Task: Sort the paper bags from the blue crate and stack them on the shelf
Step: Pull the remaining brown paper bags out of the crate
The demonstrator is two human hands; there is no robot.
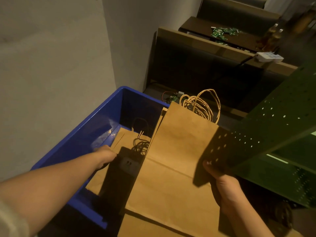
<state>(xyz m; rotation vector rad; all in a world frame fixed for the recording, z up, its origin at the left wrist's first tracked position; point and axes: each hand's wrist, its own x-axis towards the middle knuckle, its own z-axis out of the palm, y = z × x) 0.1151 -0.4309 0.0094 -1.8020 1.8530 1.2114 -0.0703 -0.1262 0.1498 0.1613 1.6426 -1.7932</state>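
A blue crate (95, 120) stands on the floor at the left, with flat brown paper bags (126, 139) lying inside it. My left hand (106, 155) reaches down into the crate and grips the edge of a bag there, its fingers hidden under the paper. My right hand (222, 183) grips the right edge of a stack of brown paper bags (174, 161) with twisted paper handles (200, 104), held flat above the crate's right side. The green perforated metal shelf (273, 127) stands at the right, close to the held stack.
A plain wall (51, 65) runs along the left behind the crate. Dark wooden benches (205, 53) stretch into the background, one with small green items (222, 32) on it. A white box (269, 57) sits on a bench edge. Wires and a small board (171, 97) lie on the floor.
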